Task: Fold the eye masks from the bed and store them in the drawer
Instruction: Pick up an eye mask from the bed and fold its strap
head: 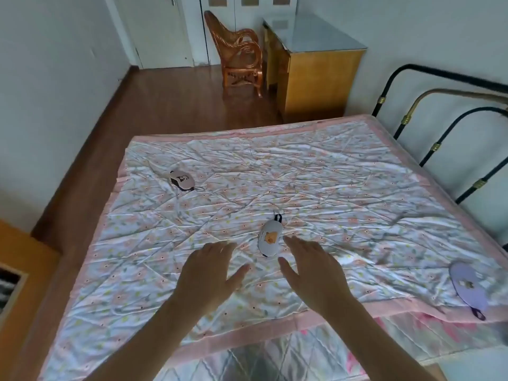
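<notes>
Three eye masks lie flat on the floral quilt point(316, 174). A grey mask with a bear picture point(270, 237) rests in the middle, its dark strap pointing away from me. My left hand point(209, 273) hovers just left of it and my right hand point(313, 270) just right of it, both with fingers spread and holding nothing. A beige mask point(182, 180) sits far left on the quilt. A purple mask point(467, 287) lies at the right near the quilt's edge, strap hanging toward me.
A wooden cabinet point(19, 273) with an open drawer stands at the left edge. Beyond the bed are a wicker rocking chair point(239, 53), a wooden desk point(316, 67) and brown floor. A black metal bed frame point(445, 133) rises at the right.
</notes>
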